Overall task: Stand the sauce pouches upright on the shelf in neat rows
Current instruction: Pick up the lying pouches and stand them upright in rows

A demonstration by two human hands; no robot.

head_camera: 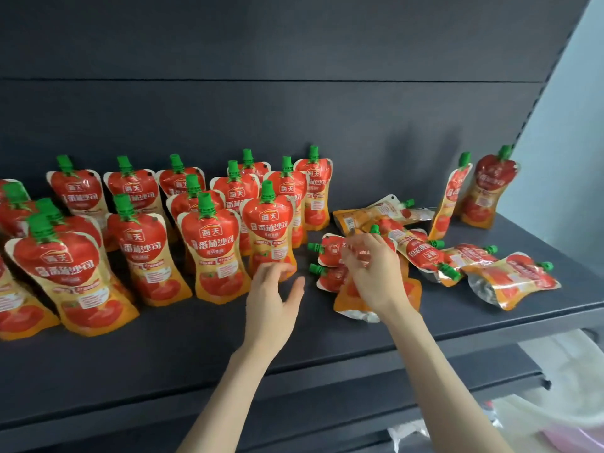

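Sauce pouches (212,246) stand and lie on a dark grey shelf (163,338).

Across the front of each standing pouch (268,230): brand 海天 in white on a red badge, with 番茄沙司 below in large white characters. Lower down, smaller print in white panels, too fine to read. On a flat pouch (425,256): the same 海天 badge upside down, with large characters beside it, also inverted. On the near flat pouch (331,253): badge turned sideways, partly covered and blurred. On the back of the rear flat pouch (351,220): a barcode label, digits illegible.
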